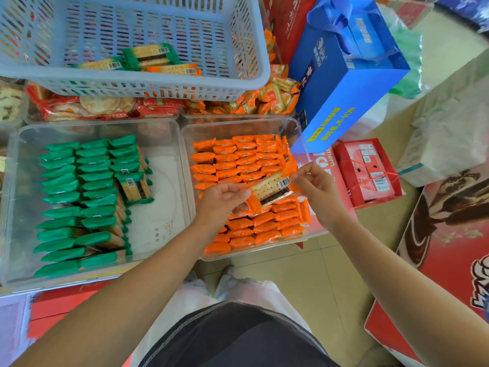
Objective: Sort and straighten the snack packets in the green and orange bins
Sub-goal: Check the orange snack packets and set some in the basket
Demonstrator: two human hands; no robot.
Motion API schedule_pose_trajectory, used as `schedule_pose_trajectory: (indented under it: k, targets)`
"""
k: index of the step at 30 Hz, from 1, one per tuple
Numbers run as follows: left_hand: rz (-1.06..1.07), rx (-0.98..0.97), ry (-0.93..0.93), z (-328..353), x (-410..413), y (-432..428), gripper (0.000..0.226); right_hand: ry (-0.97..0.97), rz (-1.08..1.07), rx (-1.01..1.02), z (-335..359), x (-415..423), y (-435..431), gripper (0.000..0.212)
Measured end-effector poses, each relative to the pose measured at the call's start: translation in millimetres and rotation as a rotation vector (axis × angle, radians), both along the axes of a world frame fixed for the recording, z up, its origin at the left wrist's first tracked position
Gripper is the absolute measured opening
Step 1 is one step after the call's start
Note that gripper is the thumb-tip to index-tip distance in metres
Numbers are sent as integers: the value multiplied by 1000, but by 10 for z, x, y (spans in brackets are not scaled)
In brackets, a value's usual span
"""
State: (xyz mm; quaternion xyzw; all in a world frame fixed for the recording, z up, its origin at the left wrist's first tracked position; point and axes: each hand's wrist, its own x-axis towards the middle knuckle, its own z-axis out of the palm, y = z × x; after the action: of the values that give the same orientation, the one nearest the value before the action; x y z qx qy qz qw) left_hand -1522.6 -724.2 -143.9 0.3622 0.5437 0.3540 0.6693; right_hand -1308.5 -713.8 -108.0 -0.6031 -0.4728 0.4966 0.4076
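Two clear plastic bins lie side by side. The left bin [169,144] holds rows of green snack packets [79,197], and one green packet [133,188] lies flat on top with its barcode up. The right bin [190,160] is packed with rows of orange packets [238,157]. Above the orange bin I hold one orange cracker packet [270,188] between both hands. My left hand [221,201] grips its left end, and my right hand [315,186] pinches its right end beside the barcode.
A pale blue slotted basket [158,86] with a few green and orange packets sits behind the bins. Other snack trays lie under it. A blue gift bag [341,83], red boxes [370,170] and a white bag [449,133] crowd the floor on the right.
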Motion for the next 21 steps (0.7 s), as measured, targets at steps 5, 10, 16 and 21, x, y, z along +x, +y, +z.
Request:
schedule_pose_trajectory:
  k: [5,10,16,21]
  targets:
    - [84,-32,-108,-12,-4,-54,16,26,-24,-69,62,-50,1,20]
    - [92,-44,-196,-11,-14,-91,26,178,-95,-155,68,-48,-22,18]
    - [79,81,-65,26,-43,-114,49,336,-64,-293,33,24,-73,10]
    - [9,264,44,67,-34,-178,38,290,-17,-190,53,24,-106,20]
